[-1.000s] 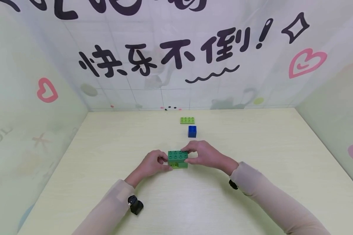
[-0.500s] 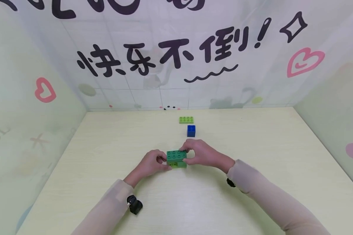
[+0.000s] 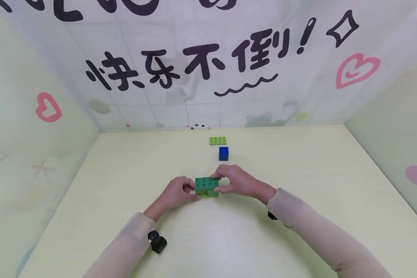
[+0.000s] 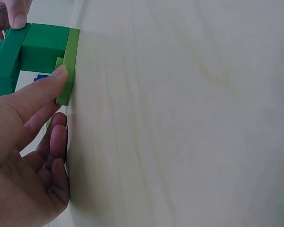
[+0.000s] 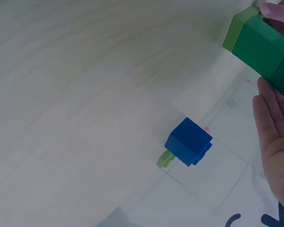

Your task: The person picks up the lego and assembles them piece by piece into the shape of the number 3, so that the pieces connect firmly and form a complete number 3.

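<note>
In the head view a small stack of toy building bricks stands on the table between the hands. A long dark green brick with studs forms its top. Beneath it sits a shorter green brick, toward the right end, on a lime green plate. This leaves a gap under the top brick's left end. My left hand pinches the plate's left end, its thumb over the plate in the left wrist view. With thumb and fingers, my right hand grips the right end of the top brick.
A blue brick stands behind the stack. Farther back lies a second lime green plate with studs. A printed sheet closes off the table's far edge, with side panels left and right.
The head view has shifted slightly, so everything appears a little farther left. Both hands keep their hold, and the stack looks the same.
</note>
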The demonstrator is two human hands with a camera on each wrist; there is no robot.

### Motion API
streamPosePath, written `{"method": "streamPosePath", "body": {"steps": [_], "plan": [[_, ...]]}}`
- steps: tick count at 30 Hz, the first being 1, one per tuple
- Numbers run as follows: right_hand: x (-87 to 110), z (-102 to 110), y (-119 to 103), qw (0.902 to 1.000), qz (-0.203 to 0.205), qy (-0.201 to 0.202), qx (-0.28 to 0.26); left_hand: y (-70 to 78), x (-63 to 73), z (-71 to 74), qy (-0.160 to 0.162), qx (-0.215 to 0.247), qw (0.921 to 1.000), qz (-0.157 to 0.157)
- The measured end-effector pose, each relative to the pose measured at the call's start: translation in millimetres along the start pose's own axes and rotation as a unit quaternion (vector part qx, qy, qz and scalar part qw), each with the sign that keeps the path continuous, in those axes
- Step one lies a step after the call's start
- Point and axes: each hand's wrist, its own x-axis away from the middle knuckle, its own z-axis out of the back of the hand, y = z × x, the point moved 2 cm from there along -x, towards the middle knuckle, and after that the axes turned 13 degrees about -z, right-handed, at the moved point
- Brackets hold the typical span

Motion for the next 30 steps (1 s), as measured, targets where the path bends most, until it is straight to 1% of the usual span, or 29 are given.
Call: {"method": "streamPosePath", "body": {"steps": [3, 7, 10, 14, 17, 20, 23, 25, 30], "plan": [[-1.8, 0.3, -0.2, 1.0000, 0.002, -0.002, -0.005, -0.1, 0.3, 1.4, 0.000, 0.004, 1.0000, 0.004], [-2.1, 1.4, -1.0, 1.0000, -0.003, -0.004, -0.005, -0.3, 0.1, 2.8, -0.009, 0.007, 0.9999, -0.006], [-1.9, 3.5, -2.4, 0.9997, -0.012, -0.013, -0.014, 0.1, -0.5, 4.3, -0.013, 0.004, 0.9998, -0.014], [-3.7, 8.3, -1.7, 0.9983, -0.024, -0.043, -0.032, 0.9, -0.7, 5.0, -0.017, 0.003, 0.9997, -0.019], [-6.3, 14.7, -0.4, 0.9968, -0.023, -0.067, -0.038, 1.1, -0.4, 4.6, -0.020, 0.005, 0.9996, -0.018], [-10.3, 23.4, 1.9, 0.9963, -0.019, -0.074, -0.039, 1.8, 0.2, 4.2, -0.020, 0.010, 0.9996, -0.016], [-16.9, 33.7, 7.1, 0.9970, -0.027, -0.062, -0.039, 2.5, 0.5, 4.1, -0.021, 0.013, 0.9996, -0.017], [-22.7, 40.3, 11.7, 0.9972, -0.040, -0.049, -0.040, 2.8, 0.6, 4.0, -0.020, 0.013, 0.9996, -0.016], [-36.2, 52.6, 22.7, 0.9971, -0.071, 0.005, -0.024, 2.4, 0.9, 3.4, -0.015, 0.010, 0.9998, -0.010]]}}
